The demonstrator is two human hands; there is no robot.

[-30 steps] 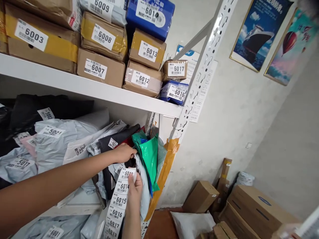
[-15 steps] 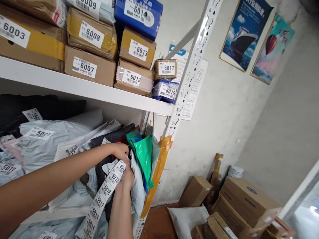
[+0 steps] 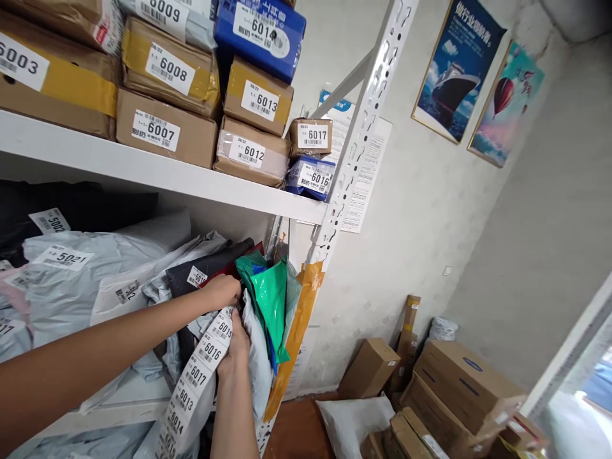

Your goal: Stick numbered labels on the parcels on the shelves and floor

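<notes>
A long strip of white number labels [image 3: 197, 376] hangs down to the lower left from my right hand [image 3: 237, 341]. Thumb and fingers pinch it near its upper end, around label 6015. My left hand [image 3: 224, 293] is just above, closed, its fingertips hidden behind the hand among the bagged parcels; what they grip cannot be made out. Right beside both hands stand a pale grey mailer bag [image 3: 258, 357] and a shiny green bag [image 3: 270, 299]. A dark bag with a label [image 3: 197, 276] lies behind my left hand.
Labelled cardboard boxes [image 3: 165, 131] line the white shelf [image 3: 157, 172] above. Grey bags [image 3: 86, 274] fill the lower shelf to the left. A perforated post [image 3: 351, 146], wrapped in orange tape [image 3: 296, 331], borders the right side. Cartons [image 3: 466, 389] and a white sack [image 3: 356, 421] occupy the floor.
The view has shifted slightly. My left fingers have moved a little up and away from the strip's top end; my right hand still pinches the strip, with label 6014 near its top now hidden.
</notes>
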